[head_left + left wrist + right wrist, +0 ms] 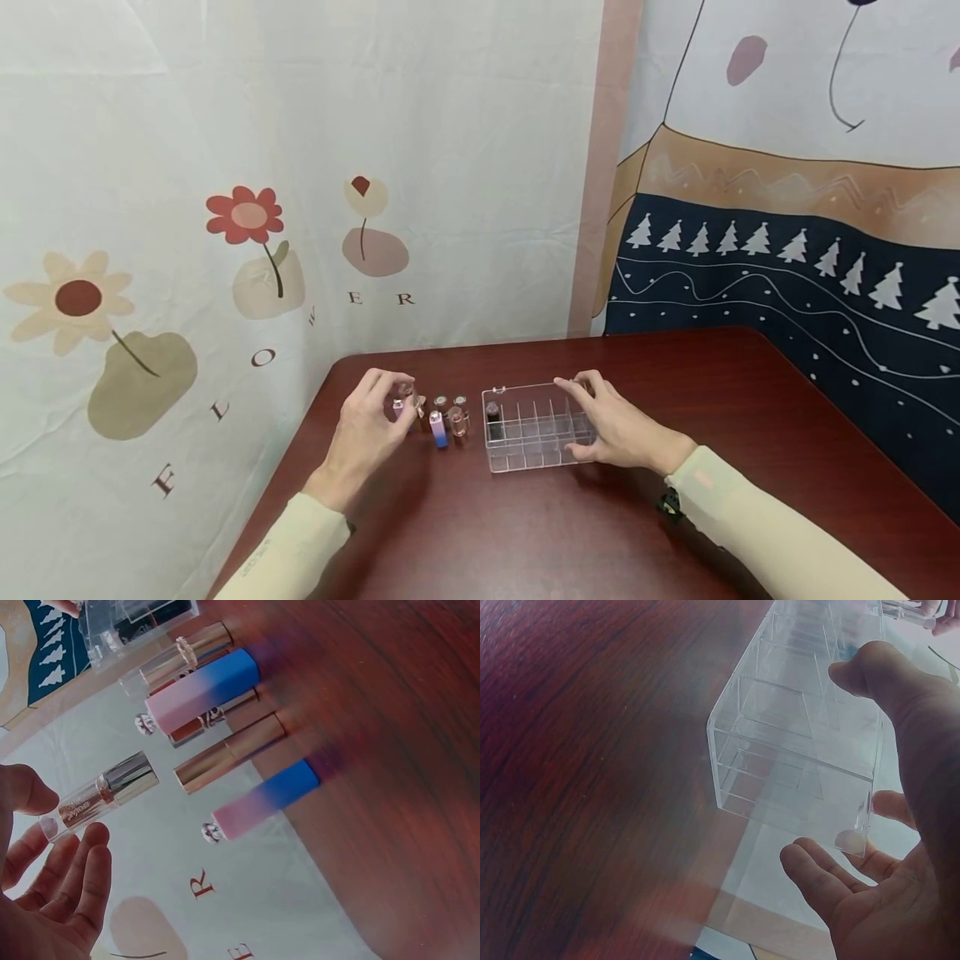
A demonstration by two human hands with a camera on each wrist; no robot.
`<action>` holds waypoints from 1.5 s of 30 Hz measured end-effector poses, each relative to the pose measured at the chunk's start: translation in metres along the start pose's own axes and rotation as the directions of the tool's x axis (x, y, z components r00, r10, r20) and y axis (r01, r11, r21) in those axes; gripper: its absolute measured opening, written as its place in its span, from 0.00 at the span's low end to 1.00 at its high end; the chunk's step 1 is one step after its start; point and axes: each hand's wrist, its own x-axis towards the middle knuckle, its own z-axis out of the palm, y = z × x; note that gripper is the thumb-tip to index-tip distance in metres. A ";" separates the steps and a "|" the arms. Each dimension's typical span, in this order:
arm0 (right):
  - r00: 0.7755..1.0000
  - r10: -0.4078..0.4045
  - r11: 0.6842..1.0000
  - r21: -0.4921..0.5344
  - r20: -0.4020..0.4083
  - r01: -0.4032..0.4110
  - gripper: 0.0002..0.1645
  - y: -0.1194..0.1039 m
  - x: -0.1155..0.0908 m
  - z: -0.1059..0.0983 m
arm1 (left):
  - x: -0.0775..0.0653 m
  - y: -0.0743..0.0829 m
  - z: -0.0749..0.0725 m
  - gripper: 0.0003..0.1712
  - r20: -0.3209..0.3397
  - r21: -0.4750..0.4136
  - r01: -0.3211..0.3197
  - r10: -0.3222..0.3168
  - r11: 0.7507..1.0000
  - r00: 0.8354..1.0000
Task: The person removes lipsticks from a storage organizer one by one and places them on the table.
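Observation:
My left hand [363,425] pinches a lip gloss tube [105,791] with a clear end and a shiny metallic end, raised above the table. Close by stand a pink-to-blue lipstick tube [438,430], a second pink-to-blue tube [266,799], a gold tube [231,752] and several clear-and-gold tubes [457,422]. To their right sits a clear divided organizer box [525,459]. A dark-capped tube [492,412] occupies its back left compartment. My right hand [622,427] grips the box's right end, thumb at the front and fingers around the back; one fingertip presses the clear wall.
The dark red wooden table [570,533] carries everything. Behind it hangs a pale curtain [480,167] with printed flowers, and a navy cloth [750,283] with white trees hangs along the right side.

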 end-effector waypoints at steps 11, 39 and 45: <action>1.000 0.000 1.000 -0.008 -0.001 0.000 0.63 -0.001 0.000 0.000 | -0.009 -0.006 0.003 0.17 0.092 0.005 0.074 -0.075 0.997 0.993; 1.000 -0.001 1.000 0.007 -0.004 0.001 0.62 -0.001 -0.001 0.001 | -0.020 -0.007 0.014 0.12 0.331 0.101 0.166 -0.191 0.981 0.924; 1.000 -0.002 1.000 0.004 -0.009 0.002 0.64 0.000 0.000 0.002 | -0.020 -0.008 0.015 0.12 0.335 0.105 0.162 -0.188 0.981 0.923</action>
